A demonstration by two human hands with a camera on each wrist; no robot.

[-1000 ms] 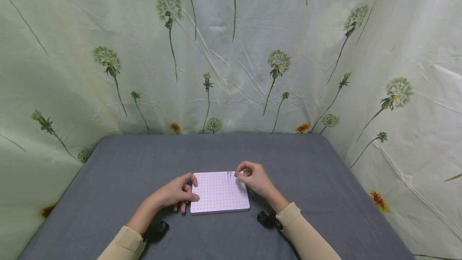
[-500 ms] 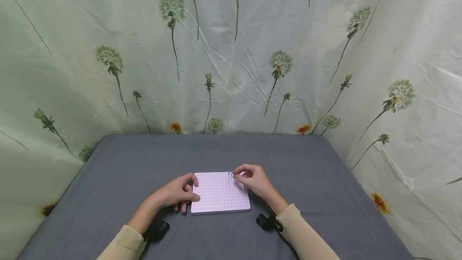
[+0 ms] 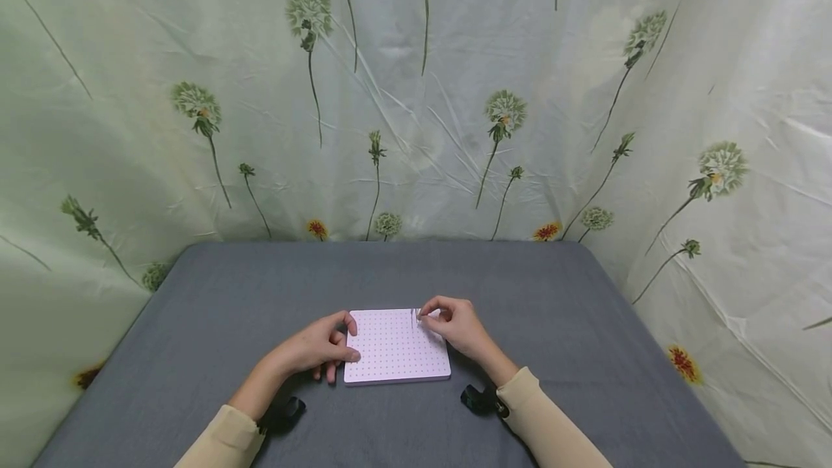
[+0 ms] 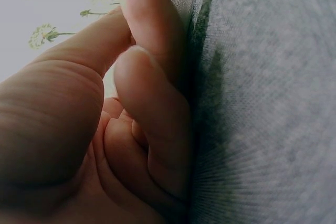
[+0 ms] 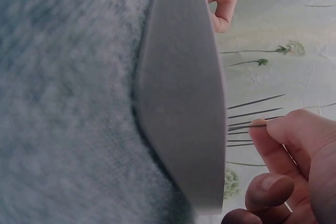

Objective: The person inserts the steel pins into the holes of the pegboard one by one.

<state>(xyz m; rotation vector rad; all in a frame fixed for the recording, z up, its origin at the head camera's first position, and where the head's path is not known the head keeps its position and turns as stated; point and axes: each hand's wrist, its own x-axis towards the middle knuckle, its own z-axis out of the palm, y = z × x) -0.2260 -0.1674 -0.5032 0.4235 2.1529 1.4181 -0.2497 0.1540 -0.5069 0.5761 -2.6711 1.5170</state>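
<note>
A pale lilac board (image 3: 390, 360) with a grid of small holes lies on the table. My left hand (image 3: 318, 345) holds its left edge, thumb and index finger on the top face, other fingers beside the edge. Above the board's far right part is my right hand (image 3: 458, 322), thumb and index finger pinching a thin dark pin (image 5: 258, 125). Several more thin dark pins (image 5: 254, 113) stick up from the board beside those fingertips. Whether the pinched pin's lower end sits in a hole cannot be made out. In the left wrist view, the left fingers (image 4: 152, 87) hide the board.
Grey cloth covers the table (image 3: 292, 273). A pale curtain (image 3: 429, 128) printed with dandelions hangs behind and at both sides. Dark wrist-worn devices (image 3: 479, 399) sit under both wrists, close to the cloth.
My right hand has shifted slightly left along the board's far side, toward the standing pins, still pinching a pin. The left hand and the board stay in place.
</note>
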